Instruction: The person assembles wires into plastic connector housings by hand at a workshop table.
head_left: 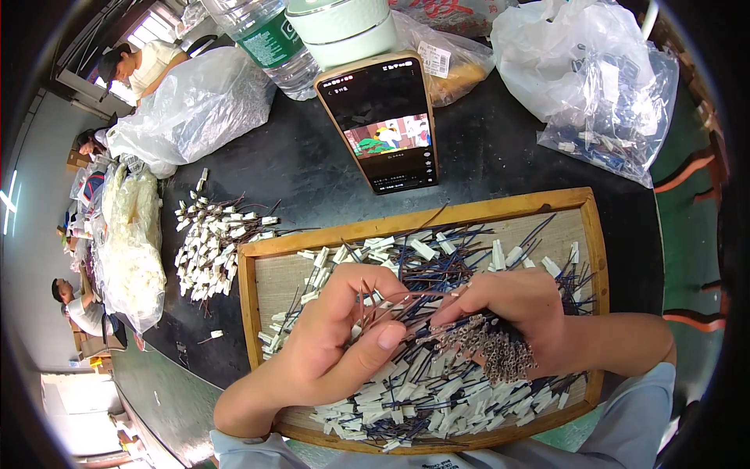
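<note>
Above a wooden-rimmed tray (249, 313), both my hands are closed on thin wires. My left hand (332, 344) pinches a few reddish-brown wires (367, 309) between thumb and curled fingers. My right hand (519, 309) is wrapped round a thick bundle of wires (492, 349), whose metal terminal tips face me. Some brown strands stretch between the two hands. Below them, the tray holds many white plastic connectors (367, 410) with dark blue and brown wires attached. My fingers partly hide the wires' far ends.
A phone (383, 168) stands upright beyond the tray, before a pale green container (344, 35) and a water bottle (269, 47). Left lies a pile of wired white connectors (207, 250). Plastic bags (578, 62) sit far right and left. Other people (148, 70) sit farther left.
</note>
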The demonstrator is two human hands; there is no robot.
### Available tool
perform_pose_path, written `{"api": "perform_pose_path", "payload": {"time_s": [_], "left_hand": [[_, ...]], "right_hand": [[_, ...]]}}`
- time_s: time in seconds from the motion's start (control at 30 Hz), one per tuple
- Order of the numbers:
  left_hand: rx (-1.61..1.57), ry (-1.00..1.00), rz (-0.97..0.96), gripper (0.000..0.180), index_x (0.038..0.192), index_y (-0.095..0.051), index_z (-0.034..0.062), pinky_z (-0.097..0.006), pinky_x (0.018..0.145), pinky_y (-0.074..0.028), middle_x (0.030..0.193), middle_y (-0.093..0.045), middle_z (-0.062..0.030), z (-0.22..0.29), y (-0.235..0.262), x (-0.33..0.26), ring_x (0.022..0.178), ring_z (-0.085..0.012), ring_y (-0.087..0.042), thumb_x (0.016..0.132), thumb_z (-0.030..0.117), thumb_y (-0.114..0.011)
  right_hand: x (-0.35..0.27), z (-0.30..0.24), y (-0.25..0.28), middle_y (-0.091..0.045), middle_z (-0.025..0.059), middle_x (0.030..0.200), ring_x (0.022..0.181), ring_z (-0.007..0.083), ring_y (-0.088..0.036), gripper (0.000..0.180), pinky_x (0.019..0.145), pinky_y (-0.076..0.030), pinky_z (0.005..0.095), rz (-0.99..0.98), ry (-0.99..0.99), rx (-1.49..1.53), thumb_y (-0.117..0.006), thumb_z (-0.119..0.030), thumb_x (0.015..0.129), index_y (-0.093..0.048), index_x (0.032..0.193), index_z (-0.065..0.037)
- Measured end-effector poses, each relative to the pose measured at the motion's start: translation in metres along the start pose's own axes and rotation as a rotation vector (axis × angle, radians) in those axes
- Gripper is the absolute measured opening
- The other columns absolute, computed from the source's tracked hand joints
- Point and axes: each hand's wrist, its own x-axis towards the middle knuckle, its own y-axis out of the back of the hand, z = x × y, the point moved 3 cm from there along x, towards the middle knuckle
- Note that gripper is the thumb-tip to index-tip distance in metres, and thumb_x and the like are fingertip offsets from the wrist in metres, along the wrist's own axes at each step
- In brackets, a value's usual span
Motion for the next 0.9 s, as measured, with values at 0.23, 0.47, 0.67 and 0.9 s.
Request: {"api": "perform_pose_path", "payload": {"time_s": [0.23,0.47,0.67,0.9], "left_hand": [[0.446,-0.282,0.096,0.036,0.11,-0.04,-0.0016,-0.025,0.056,-0.048,0.084,-0.059,-0.0094,0.013,-0.002,-0.002,0.064,-0.0141,-0.061,0.083,0.001,-0.064],[0.796,-0.411,0.079,0.044,0.108,-0.042,-0.0046,-0.026,0.044,-0.049,0.084,-0.062,-0.0131,0.016,-0.011,-0.004,0.054,-0.0177,-0.063,0.075,-0.001,-0.07],[0.784,-0.42,0.115,0.046,0.109,-0.043,-0.0057,-0.025,0.044,-0.049,0.081,-0.062,-0.0112,0.016,-0.01,-0.005,0.053,-0.0173,-0.063,0.073,-0.001,-0.071],[0.888,-0.472,0.142,0.045,0.107,-0.047,-0.0049,-0.026,0.041,-0.046,0.073,-0.062,-0.0078,0.013,-0.014,-0.005,0.05,-0.0162,-0.061,0.07,0.001,-0.071]], "right_hand": [[0.002,-0.001,0.001,-0.064,0.0096,0.094,0.083,0.027,-0.065,0.04,0.068,-0.051,0.032,-0.15,0.013,0.015,-0.071,-0.005,0.065,-0.057,0.102,-0.005],[0.001,-0.001,0.001,-0.064,0.0093,0.093,0.08,0.0268,-0.065,0.041,0.067,-0.051,0.0326,-0.171,0.04,0.012,-0.072,-0.007,0.066,-0.057,0.103,-0.005],[0.002,-0.004,0.0,-0.065,0.0089,0.09,0.077,0.0265,-0.065,0.039,0.065,-0.051,0.0314,-0.132,0.102,-0.036,-0.072,-0.009,0.068,-0.057,0.103,-0.002],[0.003,-0.006,-0.002,-0.064,0.0105,0.089,0.076,0.0268,-0.065,0.046,0.062,-0.051,0.0331,-0.208,0.114,-0.01,-0.072,-0.008,0.063,-0.056,0.105,-0.001]]}}
